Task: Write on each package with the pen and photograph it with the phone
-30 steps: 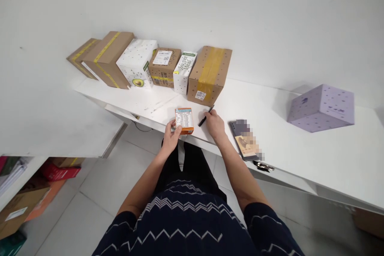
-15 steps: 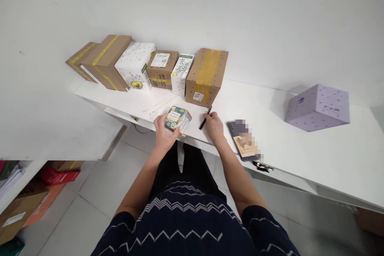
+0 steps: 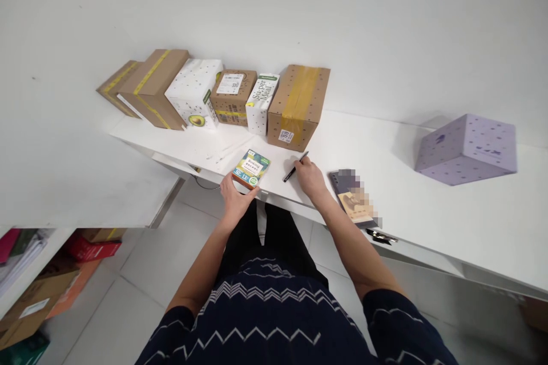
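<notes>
My left hand point(image 3: 238, 198) grips the near end of a small green, yellow and blue carton point(image 3: 252, 167), thumb on one side and fingers on the other. The carton's printed face is turned up, at the front edge of the white table point(image 3: 377, 154). A black pen point(image 3: 295, 167) is pinched in my right hand point(image 3: 311, 180), its tip pointing down toward the tabletop beside the carton. I cannot tell whether the tip touches the table. To the right of that hand lies a phone point(image 3: 346, 196) with a partly blurred screen.
Along the wall stands a row of boxes, among them a taped brown box point(image 3: 297, 104), a narrow white box point(image 3: 261, 104) and a white avocado-print box point(image 3: 192, 91). A purple box point(image 3: 466, 149) sits at the right. Lower left, a shelf holds a red box point(image 3: 96, 248) and cardboard.
The small carton has been turned: its barcode label showed before, and a plain printed face shows now. My right hand has shifted slightly, still pinching the pen.
</notes>
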Demonstrator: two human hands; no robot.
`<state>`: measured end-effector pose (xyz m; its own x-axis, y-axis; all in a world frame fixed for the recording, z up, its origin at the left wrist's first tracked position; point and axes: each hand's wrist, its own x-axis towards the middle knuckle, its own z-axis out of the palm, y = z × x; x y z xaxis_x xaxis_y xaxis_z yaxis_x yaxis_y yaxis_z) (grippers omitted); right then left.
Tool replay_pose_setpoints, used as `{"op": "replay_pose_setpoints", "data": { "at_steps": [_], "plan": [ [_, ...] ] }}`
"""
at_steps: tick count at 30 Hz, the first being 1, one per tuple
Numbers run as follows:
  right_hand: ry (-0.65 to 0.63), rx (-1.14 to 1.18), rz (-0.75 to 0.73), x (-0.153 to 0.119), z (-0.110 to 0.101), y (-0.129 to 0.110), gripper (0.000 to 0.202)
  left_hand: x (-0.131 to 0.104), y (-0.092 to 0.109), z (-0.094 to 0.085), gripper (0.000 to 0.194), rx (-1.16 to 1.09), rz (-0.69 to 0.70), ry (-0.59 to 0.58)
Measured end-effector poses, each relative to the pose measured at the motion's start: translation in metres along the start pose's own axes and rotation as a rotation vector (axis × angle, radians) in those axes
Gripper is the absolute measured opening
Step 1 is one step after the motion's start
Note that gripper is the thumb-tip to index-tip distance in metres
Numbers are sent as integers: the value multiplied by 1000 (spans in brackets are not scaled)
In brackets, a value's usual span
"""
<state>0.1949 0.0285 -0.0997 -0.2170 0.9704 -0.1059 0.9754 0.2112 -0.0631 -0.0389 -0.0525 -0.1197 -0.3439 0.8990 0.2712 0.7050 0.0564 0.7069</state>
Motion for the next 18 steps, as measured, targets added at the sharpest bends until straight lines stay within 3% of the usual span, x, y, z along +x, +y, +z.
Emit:
{"op": "replay_pose_setpoints", "data": {
  "at_steps": [4,7,10,15,18],
  "plan": [
    [3,-14,4,-1,1,1,39,6,0,3,77,103,189,80],
    [-26,-27,10,-1,-2,0,37,5,-3,8,65,205,275,49],
    [-64,-56,-3,1,-8,-2,37,-3,-4,14,67,222,347,-1],
    [-96,-92,-49,3,-12,-1,37,-11,3,17,84,33,297,-15],
    [-94,-92,-42,1,-11,1,36,-8,8,17,100,-119,146,10]
  ]
}}
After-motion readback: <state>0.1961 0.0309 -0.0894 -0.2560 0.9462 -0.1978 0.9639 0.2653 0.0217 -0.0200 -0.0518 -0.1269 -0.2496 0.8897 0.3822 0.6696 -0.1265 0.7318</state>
